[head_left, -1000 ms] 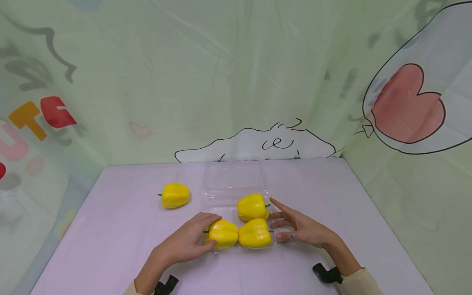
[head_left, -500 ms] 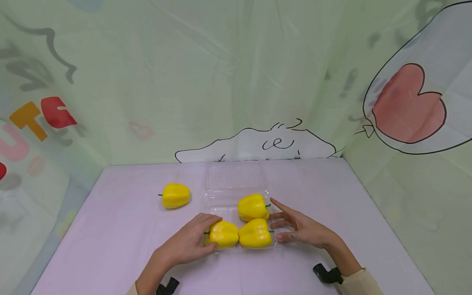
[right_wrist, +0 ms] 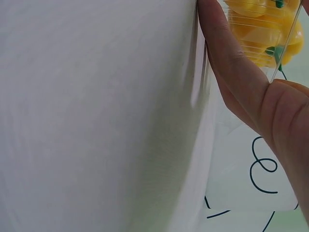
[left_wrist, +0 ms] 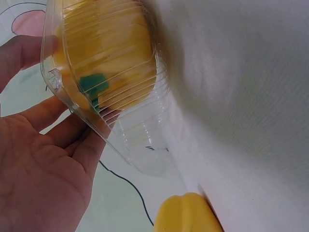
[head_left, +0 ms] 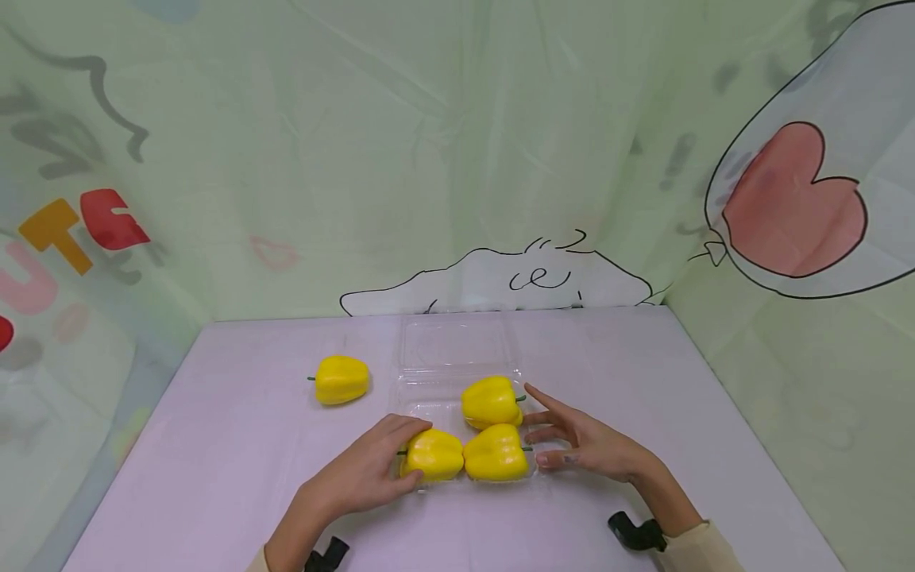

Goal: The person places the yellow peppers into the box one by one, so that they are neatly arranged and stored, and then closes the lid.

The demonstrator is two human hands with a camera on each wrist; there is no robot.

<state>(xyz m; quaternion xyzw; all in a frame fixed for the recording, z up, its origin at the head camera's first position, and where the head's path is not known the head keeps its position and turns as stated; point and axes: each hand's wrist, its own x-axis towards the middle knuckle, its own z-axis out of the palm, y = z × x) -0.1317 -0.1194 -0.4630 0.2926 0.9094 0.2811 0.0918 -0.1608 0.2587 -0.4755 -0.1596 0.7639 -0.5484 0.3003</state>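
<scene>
A clear plastic clamshell container (head_left: 457, 343) lies open on the table, its lid folded toward the back. Inside its near half are three yellow bell peppers. My left hand (head_left: 368, 469) grips the front-left pepper (head_left: 433, 455), thumb in front and fingers behind; in the left wrist view its green stem (left_wrist: 94, 84) shows through the ribbed wall. The front-right pepper (head_left: 496, 453) sits against that one, and the back-right pepper (head_left: 491, 402) lies behind. At the container's right side, my right hand (head_left: 589, 445) has its fingers spread, with fingertips right at the wall.
Outside the container, a further yellow bell pepper (head_left: 341, 380) lies on the table to the left, its stem pointing left. The white-covered table (head_left: 236, 445) is enclosed by printed fabric walls (head_left: 357, 159) at the back and both sides. Black camera mounts (head_left: 635, 531) sit at both wrists.
</scene>
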